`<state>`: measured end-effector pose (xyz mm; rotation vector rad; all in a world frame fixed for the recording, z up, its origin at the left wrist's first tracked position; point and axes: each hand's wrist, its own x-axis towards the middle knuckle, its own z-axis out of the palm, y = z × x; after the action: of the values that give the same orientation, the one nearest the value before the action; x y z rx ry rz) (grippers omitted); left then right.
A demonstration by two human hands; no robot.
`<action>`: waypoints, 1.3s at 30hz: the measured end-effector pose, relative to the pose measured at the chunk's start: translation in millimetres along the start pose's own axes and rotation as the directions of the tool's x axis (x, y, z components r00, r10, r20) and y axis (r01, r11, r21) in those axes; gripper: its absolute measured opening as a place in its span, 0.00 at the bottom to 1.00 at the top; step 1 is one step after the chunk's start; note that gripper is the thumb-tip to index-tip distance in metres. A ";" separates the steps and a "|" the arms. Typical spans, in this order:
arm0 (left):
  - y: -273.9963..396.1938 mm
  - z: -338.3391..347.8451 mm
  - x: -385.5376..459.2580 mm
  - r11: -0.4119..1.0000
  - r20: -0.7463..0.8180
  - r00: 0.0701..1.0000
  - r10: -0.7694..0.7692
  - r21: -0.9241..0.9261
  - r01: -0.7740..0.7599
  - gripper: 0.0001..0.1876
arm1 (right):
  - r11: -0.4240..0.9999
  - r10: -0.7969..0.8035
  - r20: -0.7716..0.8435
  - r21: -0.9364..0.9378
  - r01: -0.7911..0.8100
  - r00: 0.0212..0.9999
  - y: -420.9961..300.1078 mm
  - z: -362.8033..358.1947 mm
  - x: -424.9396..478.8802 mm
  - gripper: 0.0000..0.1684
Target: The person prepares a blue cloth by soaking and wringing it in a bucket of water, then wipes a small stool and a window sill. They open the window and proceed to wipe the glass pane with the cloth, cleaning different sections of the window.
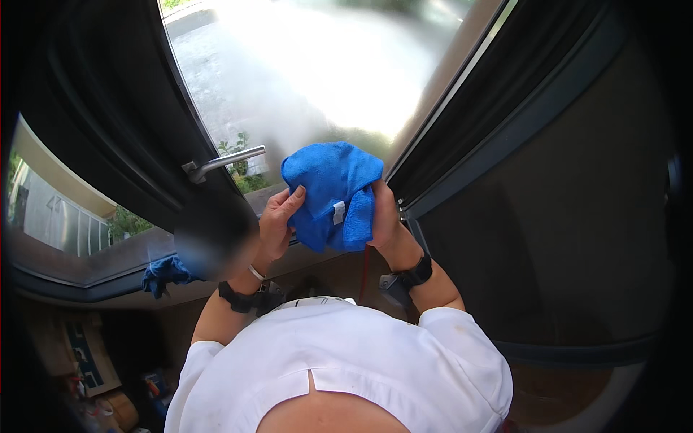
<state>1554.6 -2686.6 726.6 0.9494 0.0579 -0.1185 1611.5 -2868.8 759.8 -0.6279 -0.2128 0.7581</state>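
Observation:
A bright blue cloth [330, 178], bunched and folded with a small white tag on it, is held up between my two hands. My left hand [279, 222] grips its left edge, thumb on top. On the opposite side my right hand [383, 214] holds the cloth, its fingers mostly hidden behind the fabric. Behind the cloth is a window pane [303, 70], hazy and bright with glare. A metal window handle [230, 162] sticks out from the dark frame, left of the cloth.
A darker blue cloth [168, 273] lies on the sill at the left. An open-angled window frame [130, 108] stands on that side, and a dark panel [541, 227] on the right. Boxes and a tape roll [118, 410] are low at the left.

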 end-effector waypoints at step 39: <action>64.1 -46.9 5.1 -0.365 0.448 0.499 0.742 0.894 -0.261 0.14 | 0.440 -0.846 0.055 -0.490 0.753 0.530 -222.5 65.1 -22.0 0.25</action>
<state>1568.0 -2611.9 750.6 2.4540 -0.2282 1.2589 1697.8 -2978.2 946.4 -0.9412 -0.4776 -0.3435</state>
